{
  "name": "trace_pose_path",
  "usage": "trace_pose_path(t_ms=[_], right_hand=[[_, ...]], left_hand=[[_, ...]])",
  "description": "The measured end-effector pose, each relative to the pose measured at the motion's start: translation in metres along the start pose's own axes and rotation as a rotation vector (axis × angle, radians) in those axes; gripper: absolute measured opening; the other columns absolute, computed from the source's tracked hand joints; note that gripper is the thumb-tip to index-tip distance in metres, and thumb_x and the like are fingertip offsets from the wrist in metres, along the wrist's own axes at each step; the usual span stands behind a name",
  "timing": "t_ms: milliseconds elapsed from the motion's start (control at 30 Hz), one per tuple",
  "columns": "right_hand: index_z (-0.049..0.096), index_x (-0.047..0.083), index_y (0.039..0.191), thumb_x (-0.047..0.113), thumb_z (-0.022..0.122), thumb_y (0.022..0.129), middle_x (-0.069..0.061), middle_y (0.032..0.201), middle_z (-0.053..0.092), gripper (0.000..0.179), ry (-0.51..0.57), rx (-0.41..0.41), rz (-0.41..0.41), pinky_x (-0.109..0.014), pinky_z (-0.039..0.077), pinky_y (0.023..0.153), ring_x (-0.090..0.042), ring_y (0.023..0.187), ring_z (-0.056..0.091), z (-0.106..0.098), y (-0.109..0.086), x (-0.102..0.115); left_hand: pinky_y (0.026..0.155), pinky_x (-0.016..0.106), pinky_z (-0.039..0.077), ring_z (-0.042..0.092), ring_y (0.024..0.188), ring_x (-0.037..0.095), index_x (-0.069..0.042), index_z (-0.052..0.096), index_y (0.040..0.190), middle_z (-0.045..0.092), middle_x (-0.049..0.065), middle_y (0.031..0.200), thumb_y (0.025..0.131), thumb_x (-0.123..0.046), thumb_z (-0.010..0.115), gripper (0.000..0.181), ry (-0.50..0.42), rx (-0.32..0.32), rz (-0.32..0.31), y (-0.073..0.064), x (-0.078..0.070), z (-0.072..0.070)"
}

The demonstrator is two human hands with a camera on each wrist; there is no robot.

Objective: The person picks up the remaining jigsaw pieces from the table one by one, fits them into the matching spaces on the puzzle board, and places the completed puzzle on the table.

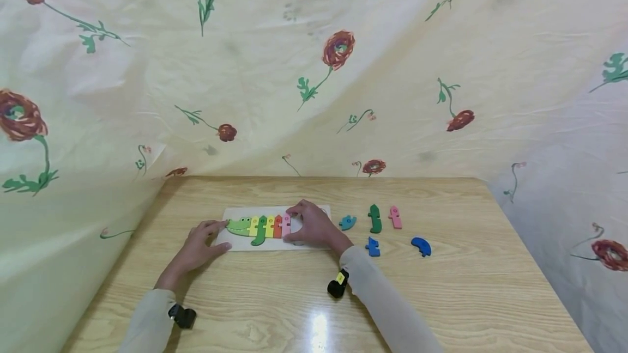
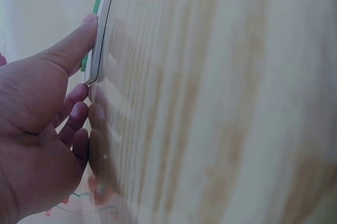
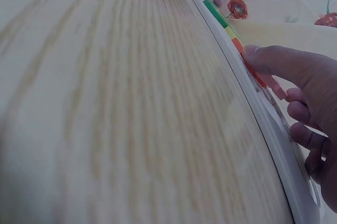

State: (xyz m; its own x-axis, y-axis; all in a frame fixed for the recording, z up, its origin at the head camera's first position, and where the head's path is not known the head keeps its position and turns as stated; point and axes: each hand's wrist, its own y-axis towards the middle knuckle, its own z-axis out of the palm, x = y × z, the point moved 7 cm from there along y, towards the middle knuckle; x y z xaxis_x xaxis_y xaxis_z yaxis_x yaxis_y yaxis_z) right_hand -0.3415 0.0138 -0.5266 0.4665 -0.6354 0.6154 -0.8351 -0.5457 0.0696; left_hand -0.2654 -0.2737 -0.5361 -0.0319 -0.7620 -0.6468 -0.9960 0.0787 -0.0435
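Observation:
A white puzzle board (image 1: 240, 211) lies on the table with a green crocodile head (image 1: 239, 227) at its left and yellow, green and orange-red body pieces beside it. At the end of this row, my right hand (image 1: 316, 226) pinches a pink puzzle piece (image 1: 287, 226) between thumb and fingers. The right wrist view shows the thumb near the red piece (image 3: 251, 71) and the pink piece by the fingers. My left hand (image 1: 198, 244) rests at the board's left end, its thumb (image 2: 79, 40) touching the board's edge and other fingers slightly bent beside it.
Right of the board lie loose pieces: a light-blue one (image 1: 348, 223), a green leg piece (image 1: 375, 219), a pink one (image 1: 395, 217), a blue one (image 1: 373, 247) and a curved blue one (image 1: 421, 245). Flowered cloth (image 1: 275, 97) surrounds the wooden table (image 1: 275, 298).

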Motion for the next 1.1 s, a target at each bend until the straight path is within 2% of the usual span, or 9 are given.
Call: trace_pose_path(t_ms=[267,833,1100], right_hand=[[0.067,0.017,0.135,0.048,0.089,0.076,0.004,0.116,0.058,0.070,-0.020,0.008,-0.004,-0.033,0.049,0.093,-0.014,0.102,0.053,0.0022,0.0007,0.0005],[0.067,0.019,0.136,0.049,0.089,0.075,0.004,0.118,0.058,0.072,-0.037,0.047,0.047,-0.035,0.048,0.097,-0.015,0.105,0.051,0.0032,0.0001,-0.0006],[0.067,0.014,0.134,0.048,0.086,0.080,0.002,0.113,0.061,0.067,-0.011,0.027,0.006,-0.034,0.050,0.092,-0.015,0.101,0.054,-0.0054,-0.0008,0.0017]], left_hand=[[0.108,0.069,0.034,0.034,0.134,0.046,-0.011,0.051,0.151,0.039,0.026,0.153,0.094,-0.031,0.076,0.065,0.006,0.000,0.015,-0.0007,0.0003,-0.0006],[0.108,0.067,0.034,0.034,0.134,0.045,-0.011,0.051,0.151,0.038,0.025,0.154,0.094,-0.030,0.076,0.065,0.002,-0.005,0.008,-0.0020,-0.0009,0.0007],[0.108,0.068,0.035,0.034,0.134,0.045,-0.010,0.051,0.151,0.038,0.025,0.154,0.094,-0.030,0.076,0.065,-0.003,-0.006,0.011,-0.0022,-0.0013,0.0001]])
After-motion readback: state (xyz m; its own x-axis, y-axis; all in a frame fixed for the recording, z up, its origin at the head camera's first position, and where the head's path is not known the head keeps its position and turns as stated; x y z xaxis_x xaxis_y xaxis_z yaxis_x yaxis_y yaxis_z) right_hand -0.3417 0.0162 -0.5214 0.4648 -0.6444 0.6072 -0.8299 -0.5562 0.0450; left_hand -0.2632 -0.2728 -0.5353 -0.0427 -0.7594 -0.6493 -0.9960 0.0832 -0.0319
